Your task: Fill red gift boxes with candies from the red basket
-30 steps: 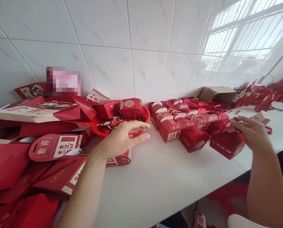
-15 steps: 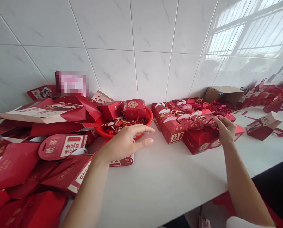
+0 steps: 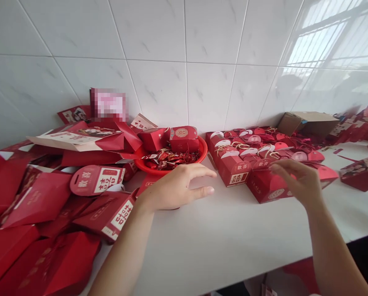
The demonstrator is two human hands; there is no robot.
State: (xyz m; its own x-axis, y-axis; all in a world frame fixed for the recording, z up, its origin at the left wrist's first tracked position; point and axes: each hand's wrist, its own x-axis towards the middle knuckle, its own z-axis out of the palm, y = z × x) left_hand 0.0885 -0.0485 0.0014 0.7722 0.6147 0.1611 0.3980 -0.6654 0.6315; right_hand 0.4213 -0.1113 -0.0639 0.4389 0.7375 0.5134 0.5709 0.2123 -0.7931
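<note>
My left hand hovers over the white table with its thumb and fingers apart, holding nothing. Just behind it sits a red plastic basin full of wrapped candies, with a red gift box lying on them. Partly hidden beneath my left hand is a flat red carton. My right hand is in front of the rows of red candy boxes, fingers spread and nothing visible between them. The nearest of these is a red box with round gold patterns. Beside it stands a box with a white character label.
On the left lies a heap of red folded cartons, with a large red bag on top. An open brown cardboard box is at the back right. Further right stands a red printed box. A tiled wall bounds the table.
My right hand has let go of the front box's top and drawn back, its fingers now spread. My left hand stays open above the table. The view has turned slightly left.
</note>
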